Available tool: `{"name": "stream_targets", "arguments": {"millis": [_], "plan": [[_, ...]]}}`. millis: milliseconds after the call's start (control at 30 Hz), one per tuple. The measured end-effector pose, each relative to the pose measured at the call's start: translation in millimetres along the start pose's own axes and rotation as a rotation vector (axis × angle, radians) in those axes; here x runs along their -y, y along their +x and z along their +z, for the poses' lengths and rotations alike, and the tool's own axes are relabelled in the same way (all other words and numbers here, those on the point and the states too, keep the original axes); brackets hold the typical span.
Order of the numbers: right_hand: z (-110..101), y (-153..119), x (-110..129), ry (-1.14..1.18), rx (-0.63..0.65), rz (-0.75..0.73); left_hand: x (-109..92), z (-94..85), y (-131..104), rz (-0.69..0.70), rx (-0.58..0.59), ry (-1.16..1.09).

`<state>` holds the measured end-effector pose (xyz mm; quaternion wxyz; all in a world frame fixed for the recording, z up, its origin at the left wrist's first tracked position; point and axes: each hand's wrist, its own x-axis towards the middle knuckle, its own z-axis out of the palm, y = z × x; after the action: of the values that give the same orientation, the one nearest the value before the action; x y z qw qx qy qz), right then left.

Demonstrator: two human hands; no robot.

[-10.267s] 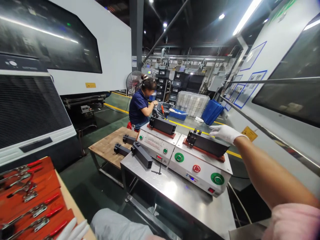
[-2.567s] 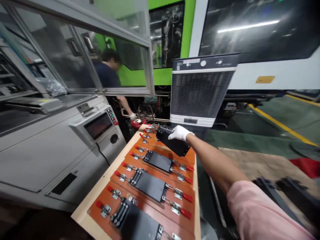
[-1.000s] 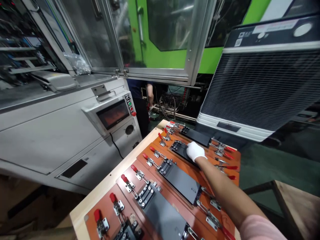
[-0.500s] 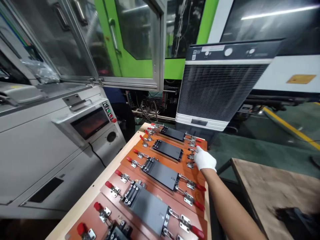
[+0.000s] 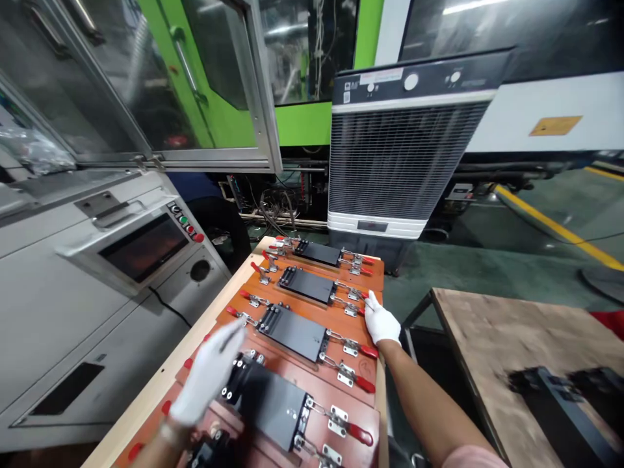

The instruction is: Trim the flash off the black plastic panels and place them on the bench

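The second part (image 5: 307, 285) from the far end lies flat on a red-brown plate of the board (image 5: 170, 364), center of frame. Right clamps (image 5: 350, 310) meet its right end; the two left clamps (image 5: 264, 278) stand apart from its left end. The right hand (image 5: 383, 320) is at the handles of the right clamps, over the board's right edge; its finger closure cannot be told. The left hand (image 5: 209, 367), blurred, is above the left edge, nearest the left clamp of the third part (image 5: 292, 331); its finger state and contact cannot be told. Right of the board, a gap separates it from the table (image 5: 487, 325), lower right. The cabinet (image 5: 58, 292) bounds the left side; the cooler (image 5: 390, 162) stands just beyond the far edge.
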<state>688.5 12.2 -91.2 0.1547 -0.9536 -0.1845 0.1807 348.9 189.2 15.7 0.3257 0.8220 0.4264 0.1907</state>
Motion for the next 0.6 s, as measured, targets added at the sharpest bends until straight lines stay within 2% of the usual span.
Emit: {"name": "stream_targets", "arguments": {"millis": [100,167,233,367,500,600], "plan": [[3,3,-2,-0.008,-0.010,0.024,-8,22.5,96,0.129,-0.053,0.510],[6,4,-3,-0.027,-0.018,0.034,-10,39.8,145,0.171,-0.054,0.594],[7,6,-3,-0.046,-0.021,0.039,-6,53.6,178,0.214,-0.043,0.660],[9,8,-4,-0.064,-0.014,0.049,13,62.3,213,0.231,0.009,0.783],[9,7,-4,-0.063,-0.015,0.069,35,57.8,228,0.192,0.085,0.875],[10,6,-3,-0.069,-0.022,0.081,48,61.3,236,0.158,0.162,0.896]]}}
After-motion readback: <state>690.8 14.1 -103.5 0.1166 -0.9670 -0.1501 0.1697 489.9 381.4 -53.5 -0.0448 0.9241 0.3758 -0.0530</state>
